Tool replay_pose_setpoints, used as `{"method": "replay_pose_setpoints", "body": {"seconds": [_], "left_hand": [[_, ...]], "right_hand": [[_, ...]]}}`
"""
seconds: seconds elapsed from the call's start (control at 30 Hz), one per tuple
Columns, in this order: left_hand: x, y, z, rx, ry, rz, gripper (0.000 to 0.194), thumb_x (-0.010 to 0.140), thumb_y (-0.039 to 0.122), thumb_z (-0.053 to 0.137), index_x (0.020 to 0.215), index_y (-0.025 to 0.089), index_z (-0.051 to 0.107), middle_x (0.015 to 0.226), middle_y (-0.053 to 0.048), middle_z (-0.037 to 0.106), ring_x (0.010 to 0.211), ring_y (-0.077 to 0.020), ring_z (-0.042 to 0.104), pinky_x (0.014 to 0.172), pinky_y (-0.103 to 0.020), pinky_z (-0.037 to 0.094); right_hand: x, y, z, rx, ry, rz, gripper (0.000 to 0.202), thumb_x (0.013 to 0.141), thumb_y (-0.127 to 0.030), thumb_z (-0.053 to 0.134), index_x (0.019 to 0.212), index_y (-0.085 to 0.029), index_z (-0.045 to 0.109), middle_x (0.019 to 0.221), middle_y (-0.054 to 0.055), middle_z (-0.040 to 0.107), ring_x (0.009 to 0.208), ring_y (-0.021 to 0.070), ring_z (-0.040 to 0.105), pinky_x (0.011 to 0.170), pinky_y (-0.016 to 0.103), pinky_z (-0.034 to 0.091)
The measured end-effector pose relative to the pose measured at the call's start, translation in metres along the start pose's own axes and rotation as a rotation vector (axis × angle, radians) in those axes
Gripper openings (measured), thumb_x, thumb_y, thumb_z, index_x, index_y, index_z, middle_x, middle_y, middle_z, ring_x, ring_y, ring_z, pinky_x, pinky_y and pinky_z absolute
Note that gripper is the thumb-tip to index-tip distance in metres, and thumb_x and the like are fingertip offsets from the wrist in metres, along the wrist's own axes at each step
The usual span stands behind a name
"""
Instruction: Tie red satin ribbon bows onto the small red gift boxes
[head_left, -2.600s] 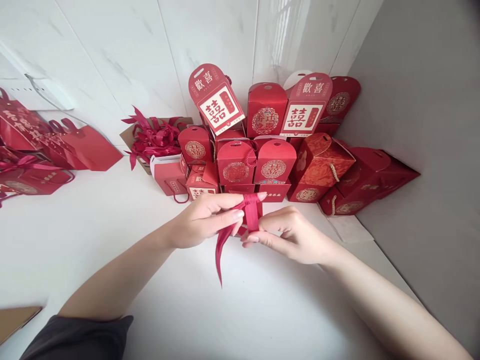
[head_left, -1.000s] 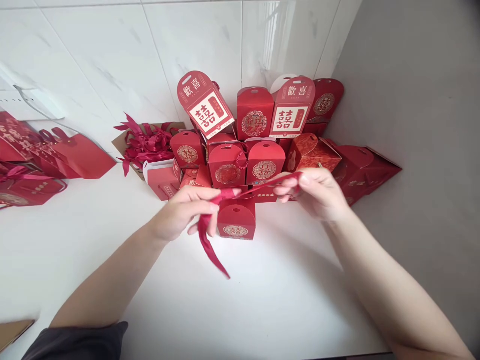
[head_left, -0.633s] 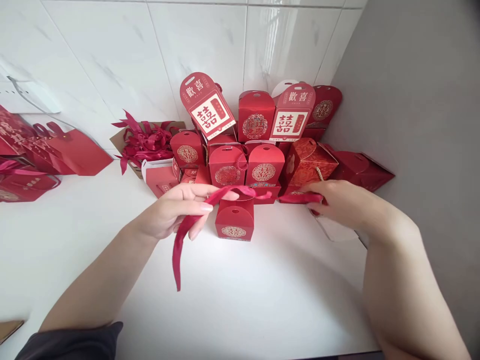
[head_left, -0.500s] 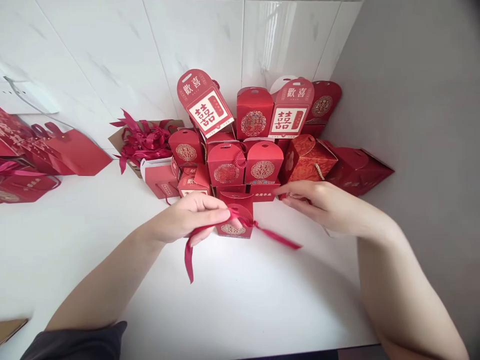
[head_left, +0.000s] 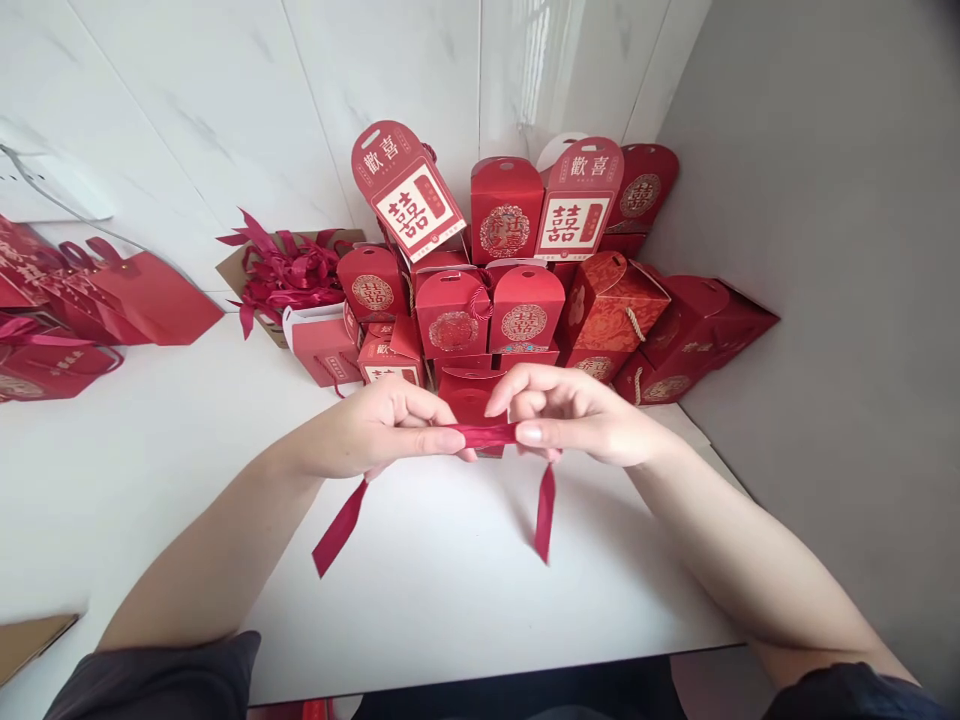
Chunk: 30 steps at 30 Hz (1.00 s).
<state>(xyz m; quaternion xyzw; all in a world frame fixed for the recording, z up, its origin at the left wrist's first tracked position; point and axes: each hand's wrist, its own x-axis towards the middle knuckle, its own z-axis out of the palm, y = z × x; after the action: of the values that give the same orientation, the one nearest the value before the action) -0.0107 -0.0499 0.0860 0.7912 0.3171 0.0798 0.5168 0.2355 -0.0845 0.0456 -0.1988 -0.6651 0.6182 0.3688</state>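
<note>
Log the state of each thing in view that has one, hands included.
Left hand: pinching the ribbon
Right hand: pinching the ribbon
Ribbon: drawn straight, two ends hanging
Front red box: upright, partly hidden
Cardboard box: open, ribbon pile inside
Upper-left white-panel box: tilted
Orange box: upright, angled

Plain crimson on the ribbon (head_left: 489, 436) and the heaped ribbons (head_left: 292, 275). Red with round gold medallions on several boxes (head_left: 527, 305), mottled orange-red on one patterned box (head_left: 611, 300), red characters over a white panel on the tilted box (head_left: 411, 208). Grey-veined white on the tiled wall (head_left: 217, 120), plain white on the counter (head_left: 435, 580).
</note>
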Motion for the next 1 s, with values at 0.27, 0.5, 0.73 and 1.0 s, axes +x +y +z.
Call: {"method": "replay_pose_setpoints", "body": {"seconds": [0.27,0.5,0.73,1.0], "left_hand": [[-0.022,-0.005,-0.038,0.134,0.014,-0.049,0.024,0.084,0.038,0.066,0.079,0.017,0.077,0.050,0.003,0.049,0.035,-0.0033,0.033,0.028,-0.014,0.024],[-0.002,-0.009,-0.022,0.120,-0.051,-0.043,0.034,0.089,0.040,0.059,0.109,0.016,0.072,0.048,0.005,0.046,0.036,-0.0033,0.028,0.031,-0.016,0.021],[0.010,-0.009,0.000,0.031,-0.087,-0.015,0.043,0.090,0.042,0.059,0.126,0.019,0.062,0.050,0.005,0.049,0.036,-0.0052,0.033,0.032,-0.016,0.028],[0.007,-0.009,-0.009,0.022,-0.001,-0.086,0.035,0.085,0.043,0.066,0.111,0.020,0.064,0.045,0.009,0.041,0.035,-0.0048,0.037,0.035,-0.014,0.037]], "right_hand": [[-0.075,-0.056,-0.079,-0.510,0.254,-0.154,0.006,0.089,-0.025,0.063,0.087,-0.022,0.067,0.065,-0.001,0.055,0.058,0.0125,0.050,0.054,0.027,0.044],[-0.061,-0.062,-0.066,-1.088,0.351,0.345,0.029,0.089,-0.047,0.059,0.110,-0.029,0.067,0.110,0.004,0.069,0.094,0.0241,0.065,0.077,0.036,0.052],[0.018,0.014,0.006,-0.272,-0.066,0.153,0.047,0.099,-0.053,0.036,0.088,-0.016,0.063,0.079,0.004,0.065,0.076,0.0157,0.059,0.077,0.033,0.049],[0.010,0.012,-0.013,-0.085,0.032,0.143,0.026,0.087,-0.038,0.066,0.077,-0.016,0.056,0.069,-0.003,0.054,0.060,0.0081,0.048,0.058,0.022,0.042]]}}
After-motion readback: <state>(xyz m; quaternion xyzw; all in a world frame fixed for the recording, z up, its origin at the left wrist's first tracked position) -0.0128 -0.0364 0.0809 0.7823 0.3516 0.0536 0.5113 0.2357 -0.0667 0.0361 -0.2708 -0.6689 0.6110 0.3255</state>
